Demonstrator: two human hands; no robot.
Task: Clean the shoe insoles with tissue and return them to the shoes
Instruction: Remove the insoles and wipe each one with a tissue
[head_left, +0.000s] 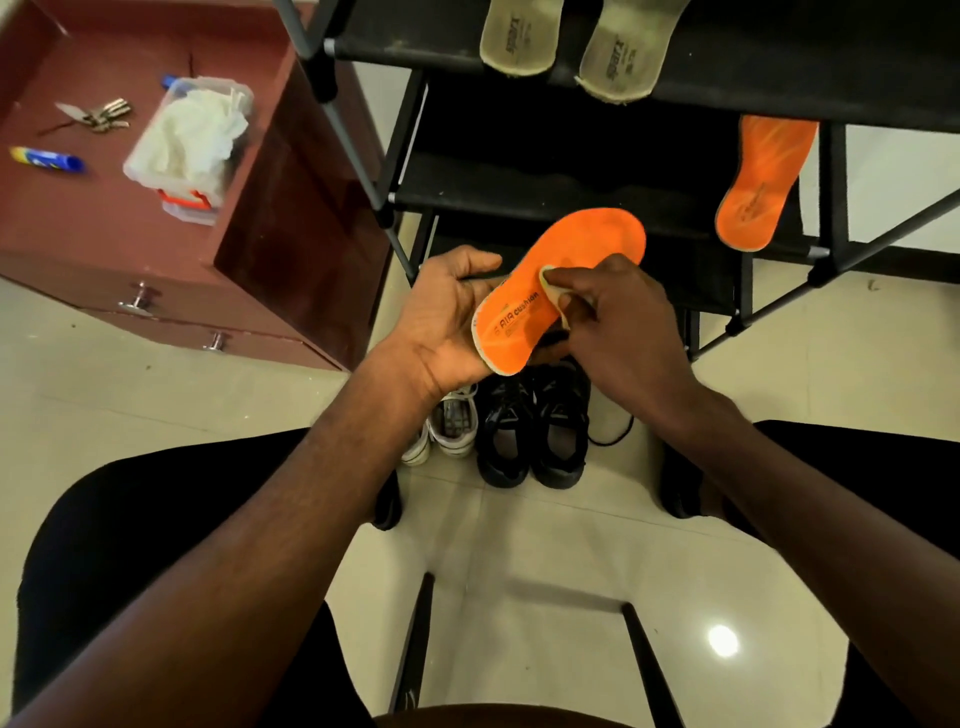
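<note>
My left hand (441, 322) cradles the heel end of an orange insole (576, 249), fingers curled under it, printed side up. Against the insole's middle, my right hand (618, 317) pinches a small crumpled tissue (551, 280). A second orange insole (758, 182) leans on the black shoe rack (519, 192) at the right. Directly below my hands, a pair of black sneakers (530, 431) stands on the floor with openings up.
A clear box of white tissues (192, 140) sits on a reddish-brown cabinet (291, 208) at the left, with keys (98, 117) and a blue tube (47, 158). White sneakers (447, 426) stand beside the black pair. Two beige insoles (566, 47) lie on the rack's top shelf.
</note>
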